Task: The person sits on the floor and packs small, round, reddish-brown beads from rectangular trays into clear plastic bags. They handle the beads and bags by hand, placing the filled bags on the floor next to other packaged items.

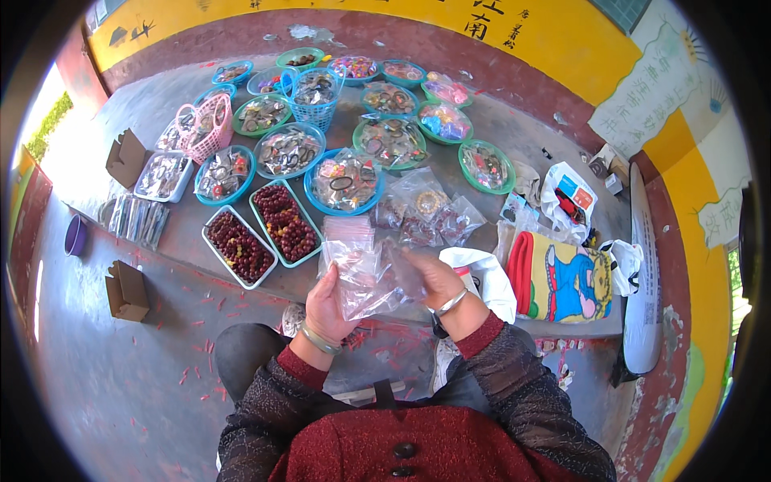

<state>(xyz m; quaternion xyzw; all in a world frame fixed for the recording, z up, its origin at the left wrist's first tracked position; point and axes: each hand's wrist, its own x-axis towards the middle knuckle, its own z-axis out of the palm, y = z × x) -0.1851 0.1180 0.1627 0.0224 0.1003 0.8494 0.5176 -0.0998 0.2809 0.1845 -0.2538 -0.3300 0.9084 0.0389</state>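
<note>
My left hand, with a bangle at the wrist, pinches the left edge of some clear plastic bags in front of my lap. On their other side, my right hand has its fingers closed on the edge of a clear bag; whether anything small is inside it I cannot make out. Just beyond my left hand lies a stack of flat, pinkish clear bags. Filled clear bags holding bracelet-like rings and dark red pieces lie beyond my right hand.
Two trays of dark red beads stand to the left. Behind them are several round baskets of bagged trinkets, a pink basket and a blue basket. A folded cartoon-print cloth and white bags lie right. Cardboard boxes sit left.
</note>
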